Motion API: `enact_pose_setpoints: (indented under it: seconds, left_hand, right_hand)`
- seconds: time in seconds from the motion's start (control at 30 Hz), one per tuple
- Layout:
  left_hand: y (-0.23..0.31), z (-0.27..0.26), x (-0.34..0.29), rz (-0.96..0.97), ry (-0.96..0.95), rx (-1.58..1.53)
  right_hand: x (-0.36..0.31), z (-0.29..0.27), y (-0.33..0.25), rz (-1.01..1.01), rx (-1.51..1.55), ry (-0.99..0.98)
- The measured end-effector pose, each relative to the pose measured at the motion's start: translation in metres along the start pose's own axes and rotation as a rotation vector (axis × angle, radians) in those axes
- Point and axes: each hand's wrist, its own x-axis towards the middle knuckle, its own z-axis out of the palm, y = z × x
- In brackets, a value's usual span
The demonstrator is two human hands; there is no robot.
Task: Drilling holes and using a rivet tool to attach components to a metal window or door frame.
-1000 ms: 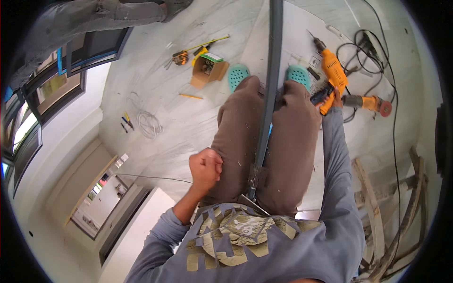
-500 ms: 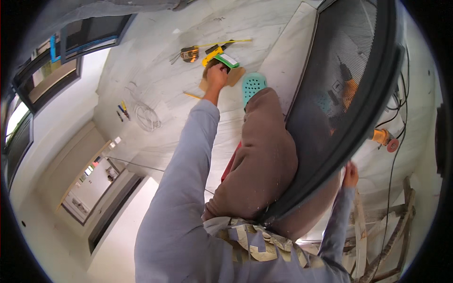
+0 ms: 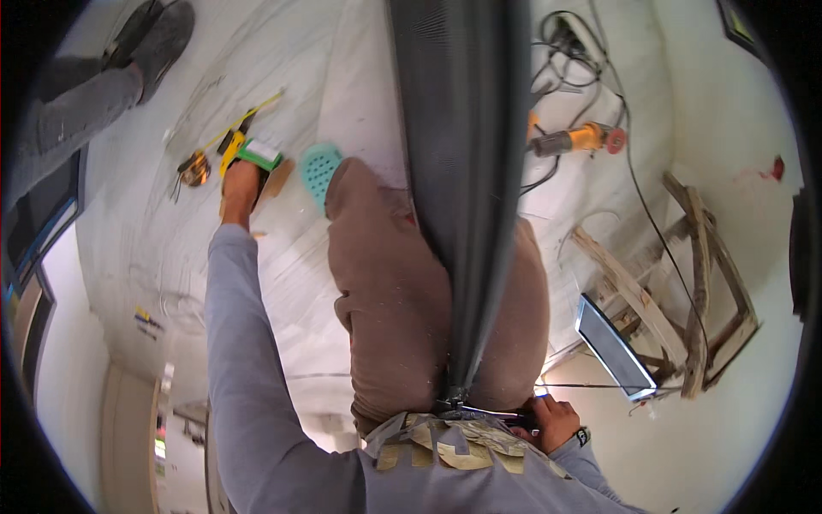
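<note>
My left hand point(image 3: 241, 184) reaches down to the floor at an opened small cardboard box with brown flaps point(image 3: 278, 178). Its fingers are hidden by the hand itself. Against that hand lies a green-and-white packet point(image 3: 259, 155). Between my legs stands a dark mesh screen in a thick black frame point(image 3: 462, 197), seen nearly edge-on. At my lap, right of the frame's near end, my right hand point(image 3: 556, 422) has its fingers curled around something dark and slim that I cannot make out.
A tape measure point(image 3: 195, 169) and a yellow tool point(image 3: 229, 152) lie left of the box. An orange angle grinder point(image 3: 586, 137) with trailing cables is at the right, above a wooden trestle point(image 3: 702, 274) and a leaning dark panel point(image 3: 614, 347). Another person's shoe point(image 3: 163, 47) shows top left.
My view has swung right, so the framed screen now appears nearly upright and edge-on. My right hand has come in beside my lap. My left hand stays at the box.
</note>
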Motion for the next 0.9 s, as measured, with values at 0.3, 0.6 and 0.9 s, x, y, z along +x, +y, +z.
enact_pose_setpoints:
  seconds: [0.3,0.6,0.9]
  left_hand:
    - [0.006,-0.010,-0.049,-0.257,0.435,-0.741]
    - [0.081,-0.061,-0.256,0.187,0.445,-1.813]
    - [0.204,-0.065,-0.417,0.139,0.532,-1.529]
  right_hand:
    - [-0.032,-0.028,0.032,-0.335,0.131,0.099]
    - [-0.022,0.080,0.048,-0.534,0.935,0.609]
    - [-0.010,0.080,0.039,-0.778,1.303,0.712]
